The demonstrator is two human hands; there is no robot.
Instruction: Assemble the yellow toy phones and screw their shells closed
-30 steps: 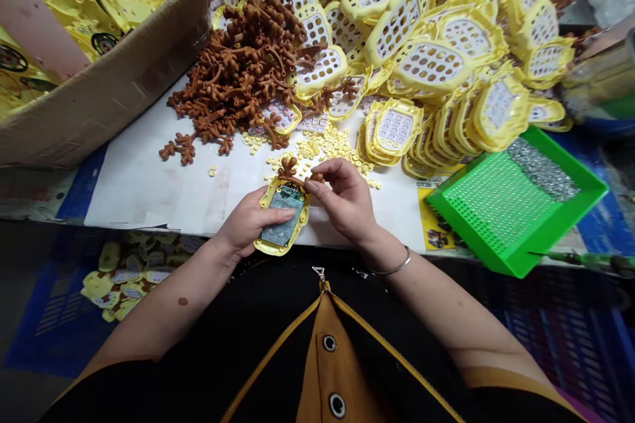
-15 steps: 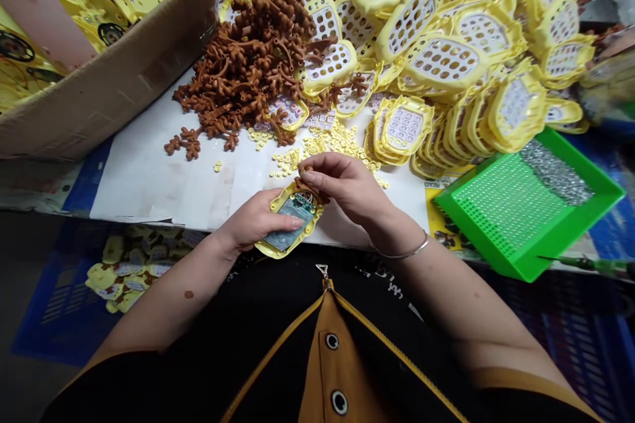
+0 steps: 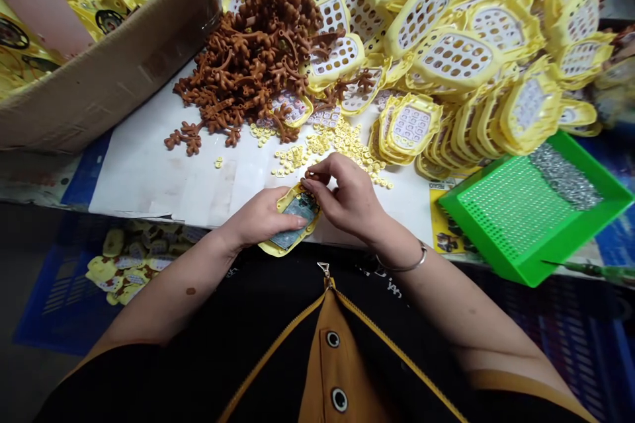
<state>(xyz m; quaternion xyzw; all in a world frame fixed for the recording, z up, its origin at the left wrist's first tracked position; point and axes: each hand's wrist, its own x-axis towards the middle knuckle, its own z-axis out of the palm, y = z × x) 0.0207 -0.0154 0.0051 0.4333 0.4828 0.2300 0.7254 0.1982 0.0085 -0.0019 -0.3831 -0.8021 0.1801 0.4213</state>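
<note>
My left hand [image 3: 265,217] grips a yellow toy shell [image 3: 275,249] at the table's front edge, its thumb lying over the grey board [image 3: 289,232] inside. At the shell's upper end, my right hand [image 3: 344,195] pinches a small brown antler-shaped piece [image 3: 310,174] that is mostly hidden by the fingers. Just beyond the hands lie small yellow plastic bits [image 3: 342,142]. A heap of brown antler-shaped pieces [image 3: 248,66] rises behind them to the left.
A cardboard box [image 3: 149,46] of yellow shells stands at left. Stacked yellow shells with key-hole fronts [image 3: 454,56] fill the back right. A green tray [image 3: 516,211] holding metal screws [image 3: 565,175] overhangs the front edge at right. Below left is a blue crate [image 3: 54,304] with yellow parts.
The right hand has shifted slightly, its fingers turning at the shell's top end. More of the brown piece there is now covered. The left hand keeps its hold, and the view has moved a little.
</note>
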